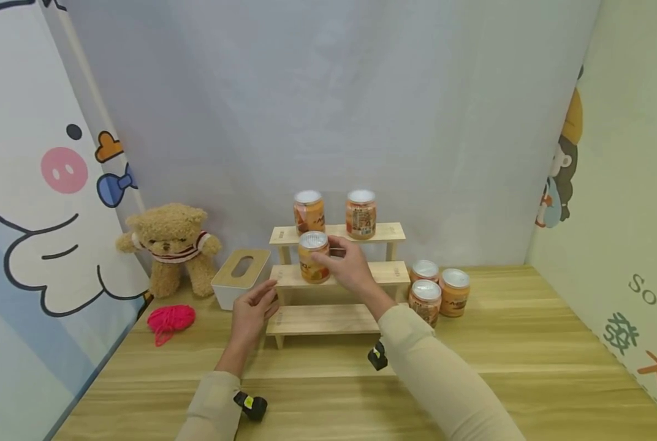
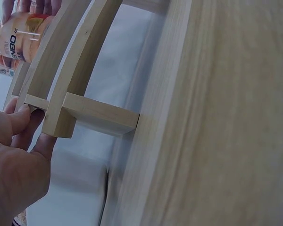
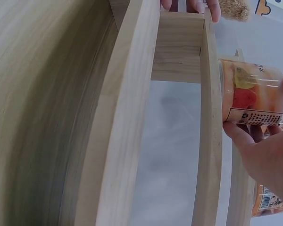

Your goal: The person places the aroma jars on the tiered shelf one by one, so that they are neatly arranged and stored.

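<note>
My right hand (image 1: 349, 267) grips an orange-labelled can (image 1: 314, 260) with a silver lid, its thumb and fingers around the side. The can stands upright at the left part of the middle step of a three-tier wooden display rack (image 1: 323, 315). In the right wrist view the can's base (image 3: 225, 92) is right at the step's board. At the rack's left end, my left hand (image 2: 19, 155) holds the side frame between thumb and fingers. Two similar cans, a left one (image 1: 309, 212) and a right one (image 1: 361, 214), stand on the top step.
Three more cans (image 1: 454, 293) stand grouped on the table right of the rack. To the left are a white tissue box (image 1: 226, 296) with a wooden lid, a teddy bear (image 1: 172, 248) and a bundle of pink yarn (image 1: 171, 319). A grey curtain (image 1: 328, 110) hangs behind.
</note>
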`<action>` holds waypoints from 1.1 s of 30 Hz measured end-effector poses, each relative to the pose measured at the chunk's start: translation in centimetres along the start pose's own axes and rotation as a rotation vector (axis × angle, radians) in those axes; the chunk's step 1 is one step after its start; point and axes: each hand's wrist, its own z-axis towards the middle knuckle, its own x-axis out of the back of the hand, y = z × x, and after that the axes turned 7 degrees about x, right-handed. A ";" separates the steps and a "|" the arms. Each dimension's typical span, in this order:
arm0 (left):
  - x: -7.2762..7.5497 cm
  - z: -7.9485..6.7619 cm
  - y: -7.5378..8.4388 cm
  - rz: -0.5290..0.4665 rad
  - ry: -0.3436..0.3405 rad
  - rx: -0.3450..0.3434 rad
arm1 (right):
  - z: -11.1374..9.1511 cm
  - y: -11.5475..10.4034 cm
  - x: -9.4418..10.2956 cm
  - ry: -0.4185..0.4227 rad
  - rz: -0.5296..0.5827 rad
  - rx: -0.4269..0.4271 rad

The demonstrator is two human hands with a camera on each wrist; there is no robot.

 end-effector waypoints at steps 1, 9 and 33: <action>0.0 0.0 0.0 0.001 0.000 0.000 | 0.0 0.0 0.0 0.001 -0.003 0.002; -0.2 0.1 0.0 -0.005 0.005 -0.003 | -0.4 0.1 0.2 0.040 -0.018 -0.002; -0.3 0.0 0.3 -0.002 0.016 0.015 | -7.3 -0.2 8.3 0.242 0.029 0.151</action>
